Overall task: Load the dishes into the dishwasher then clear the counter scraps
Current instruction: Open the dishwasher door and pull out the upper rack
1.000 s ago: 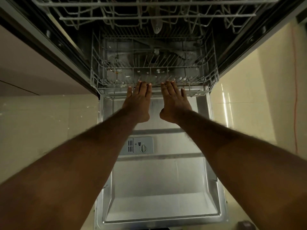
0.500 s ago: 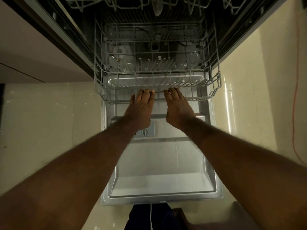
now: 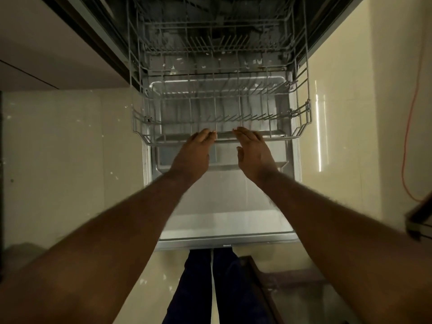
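slid lower rack [image 3: 278, 138] further out over open door [image 3: 224, 224]; left hand [image 3: 195, 152] curled over its rim, right hand [image 3: 253, 152] touching it, grip unclear; ready for dishes.

So the person's arms are bare the whole visible length, from the left hand [image 3: 194, 153] and right hand [image 3: 253, 155] back to the near corners. The left forearm [image 3: 117, 230] and right forearm [image 3: 327, 225] both have fine hair, easiest to spot as fuzz along their edges. The right thumb shows a short nail. Down at the near edge there's a pair of dark navy trousers [image 3: 198, 288], plain fabric, with a thin pale line between the two legs. Can't tell if that's a stripe or just floor.
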